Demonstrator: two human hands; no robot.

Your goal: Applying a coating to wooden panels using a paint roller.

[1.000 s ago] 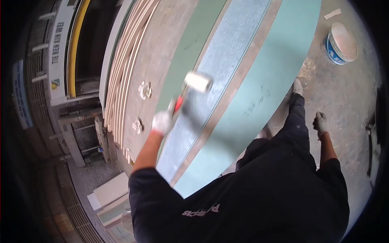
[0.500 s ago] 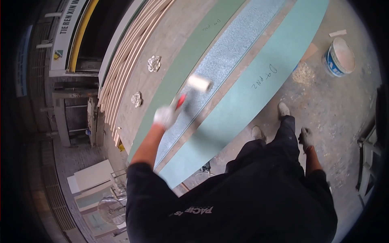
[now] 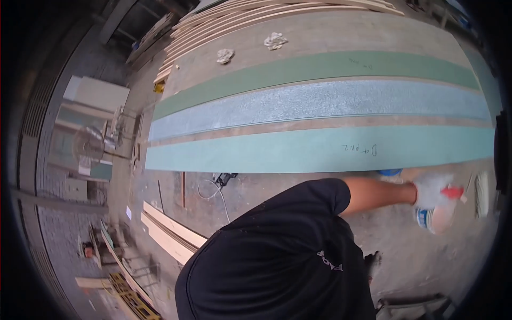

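In the head view, a gloved hand (image 3: 431, 190) stretches out to the right from a bare forearm and black sleeve, its fingers clamped round the red handle of a paint roller (image 3: 469, 193) whose pale sleeve shows at the far right; which of the person's hands it is cannot be told, and the other is out of sight. Just below the hand stands a white and blue plastic bucket (image 3: 434, 218) on the grey concrete floor (image 3: 298, 197). Beyond them, further off, lie long green boards (image 3: 298, 152) with a grey-coated strip (image 3: 320, 101) between them.

a red-handled paint roller (image 3: 469, 193), its white sleeve blurred, is held above the white bucket (image 3: 438, 216).
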